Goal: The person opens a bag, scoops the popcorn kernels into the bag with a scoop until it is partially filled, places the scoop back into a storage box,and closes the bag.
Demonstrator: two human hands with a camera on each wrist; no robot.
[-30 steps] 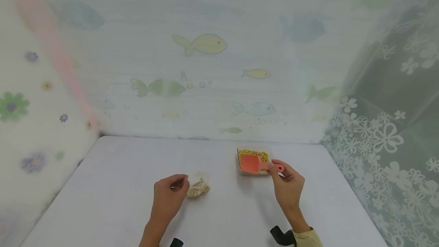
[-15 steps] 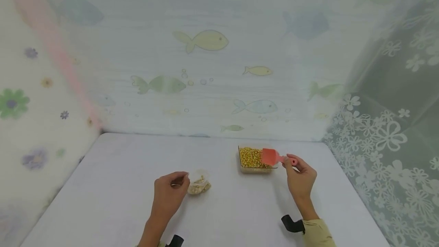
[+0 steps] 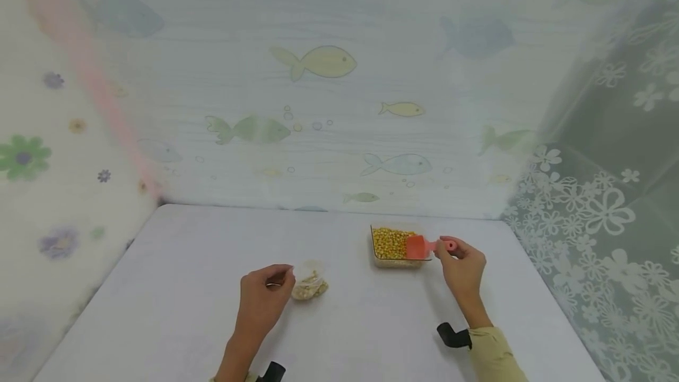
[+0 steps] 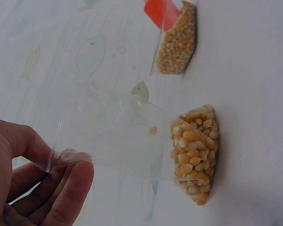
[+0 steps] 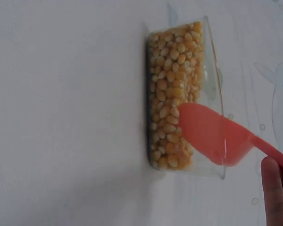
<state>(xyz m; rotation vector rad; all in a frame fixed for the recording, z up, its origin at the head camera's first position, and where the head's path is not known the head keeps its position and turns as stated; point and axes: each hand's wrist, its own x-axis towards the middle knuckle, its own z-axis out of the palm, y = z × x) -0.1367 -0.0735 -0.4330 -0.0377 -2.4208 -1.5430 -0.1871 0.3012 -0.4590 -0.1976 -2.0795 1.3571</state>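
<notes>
My left hand (image 3: 265, 296) pinches the top edge of a clear plastic bag (image 4: 127, 136). Corn kernels (image 4: 193, 153) fill the bag's lower end, which rests on the table. In my right hand (image 3: 462, 269) is the handle of a small red scoop (image 3: 417, 247), gripped between thumb and fingers. The scoop's blade dips into a clear rectangular container (image 5: 221, 94) of corn kernels (image 5: 167, 99), at the container's right side in the head view. Its tip touches or sinks into the kernels in the right wrist view.
A white-covered table (image 3: 350, 335) lies under everything. Behind it hangs a fish-patterned curtain (image 3: 318, 146). Flower-patterned sheets stand at the left and right sides. Black wrist mounts (image 3: 453, 335) sit near both sleeves.
The scoop has moved right from over the middle of the container to its right side, then lowered into the kernels. My left hand keeps its hold on the bag.
</notes>
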